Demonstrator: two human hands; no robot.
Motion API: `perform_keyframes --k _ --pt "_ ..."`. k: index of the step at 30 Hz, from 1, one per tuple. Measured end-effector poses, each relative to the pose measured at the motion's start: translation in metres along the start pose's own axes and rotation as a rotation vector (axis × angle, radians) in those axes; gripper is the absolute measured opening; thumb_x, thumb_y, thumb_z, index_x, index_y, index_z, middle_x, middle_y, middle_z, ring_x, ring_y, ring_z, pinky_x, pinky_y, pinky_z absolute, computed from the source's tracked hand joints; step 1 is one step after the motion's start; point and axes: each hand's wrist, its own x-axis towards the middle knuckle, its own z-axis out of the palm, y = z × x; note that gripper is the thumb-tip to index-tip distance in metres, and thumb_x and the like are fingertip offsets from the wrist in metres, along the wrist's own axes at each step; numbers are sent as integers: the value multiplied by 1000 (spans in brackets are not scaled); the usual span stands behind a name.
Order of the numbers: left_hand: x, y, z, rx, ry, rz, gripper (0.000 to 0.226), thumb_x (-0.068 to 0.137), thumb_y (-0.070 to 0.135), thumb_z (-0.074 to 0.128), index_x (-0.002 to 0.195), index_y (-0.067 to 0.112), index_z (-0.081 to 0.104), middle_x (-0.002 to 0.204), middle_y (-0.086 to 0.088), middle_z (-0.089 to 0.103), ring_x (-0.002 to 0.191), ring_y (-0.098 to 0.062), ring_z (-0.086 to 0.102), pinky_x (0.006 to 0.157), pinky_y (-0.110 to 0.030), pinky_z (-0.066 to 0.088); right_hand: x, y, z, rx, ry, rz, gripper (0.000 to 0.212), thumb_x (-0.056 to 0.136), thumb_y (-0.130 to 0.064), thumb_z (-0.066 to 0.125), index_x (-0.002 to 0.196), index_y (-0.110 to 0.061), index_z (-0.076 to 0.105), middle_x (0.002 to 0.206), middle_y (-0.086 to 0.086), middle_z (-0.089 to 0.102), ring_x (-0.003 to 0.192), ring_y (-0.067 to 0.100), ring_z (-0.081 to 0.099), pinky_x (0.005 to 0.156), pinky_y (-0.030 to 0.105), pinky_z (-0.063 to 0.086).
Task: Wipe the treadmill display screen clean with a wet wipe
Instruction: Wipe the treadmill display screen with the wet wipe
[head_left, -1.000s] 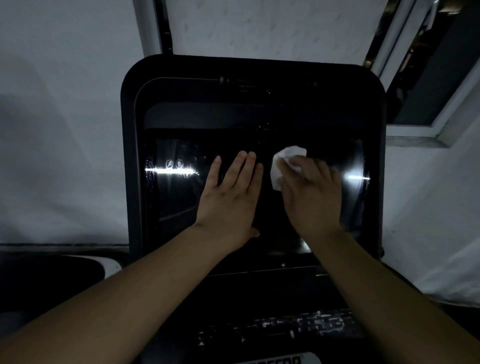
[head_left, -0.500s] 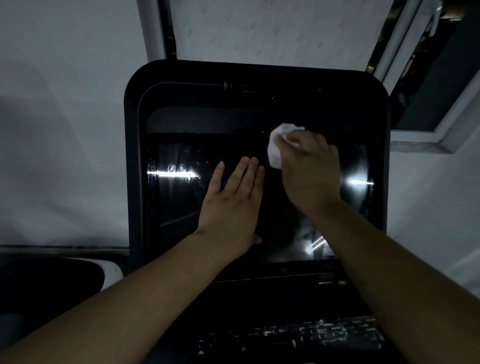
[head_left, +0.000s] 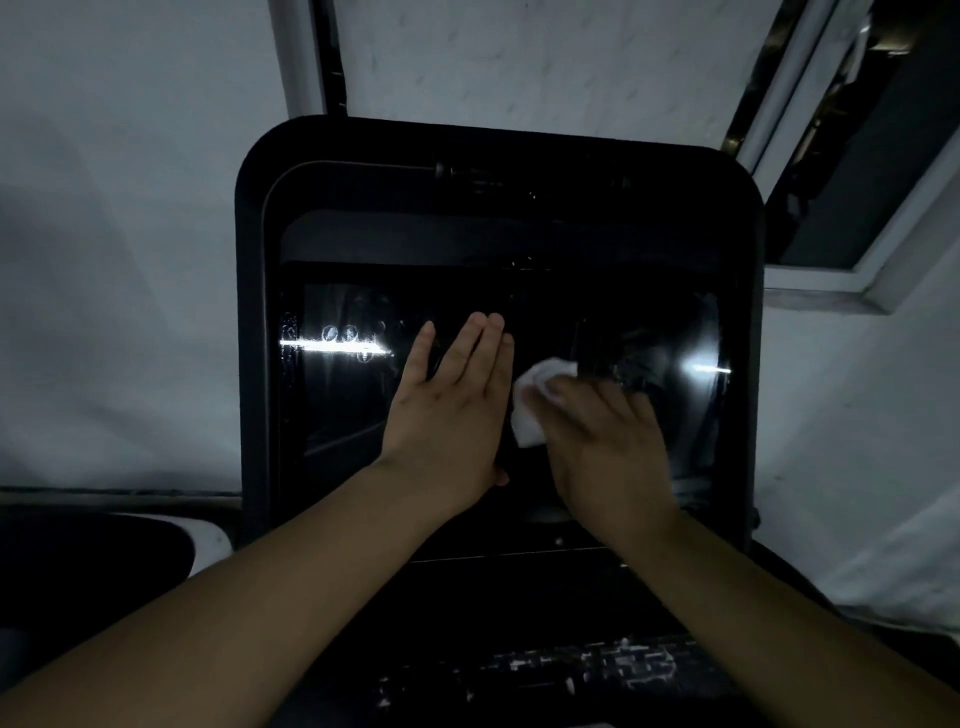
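The treadmill's black glossy display screen (head_left: 353, 415) fills the middle of the view inside a dark console frame (head_left: 249, 312). My left hand (head_left: 452, 410) lies flat on the glass, fingers together and pointing up. Right beside it, my right hand (head_left: 608, 447) presses a crumpled white wet wipe (head_left: 535, 400) against the screen near its centre; the wipe sticks out past my fingertips to the left. Smudges and a bright streak of reflected light (head_left: 335, 345) show on the screen's left part.
White walls surround the console. A window frame (head_left: 831, 291) stands at the upper right. A dark control panel with pale markings (head_left: 571, 670) runs below the screen. A dark rounded object (head_left: 93, 561) lies at the lower left.
My right hand with the wipe swept up toward the screen's top, then back down and slightly left, ending next to my left hand. My left hand stayed flat in place.
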Motion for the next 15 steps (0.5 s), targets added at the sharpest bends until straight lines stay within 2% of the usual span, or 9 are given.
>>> perform_keyframes --k 4,7,10,15 --pt "1 2 0 14 -15 -5 134 78 74 64 156 8 -22 165 -13 -31 152 -25 -30 122 -58 -12 54 44 3 -125 -3 119 50 82 -20 55 130 -17 68 123 7 68 101 37 63 80 42 34" --pt "0 2 -2 20 -17 -9 133 79 74 63 155 7 -23 165 -13 -31 152 -25 -31 121 -59 -12 71 58 4 -121 -27 170 50 86 -18 53 134 -16 66 126 8 66 108 37 61 85 42 40" --pt "-1 3 -4 25 -25 -16 133 80 73 64 155 7 -24 165 -14 -32 152 -26 -31 121 -59 -12 53 47 2 -93 -45 166 52 85 -20 47 133 -14 65 126 10 66 105 38 60 83 43 44" --pt "-3 8 -5 10 -8 -9 134 80 74 63 155 6 -24 164 -16 -33 151 -28 -32 122 -59 -11 -31 19 -5 -16 -65 102 46 86 -14 54 130 -12 67 121 13 68 98 39 62 79 45 46"
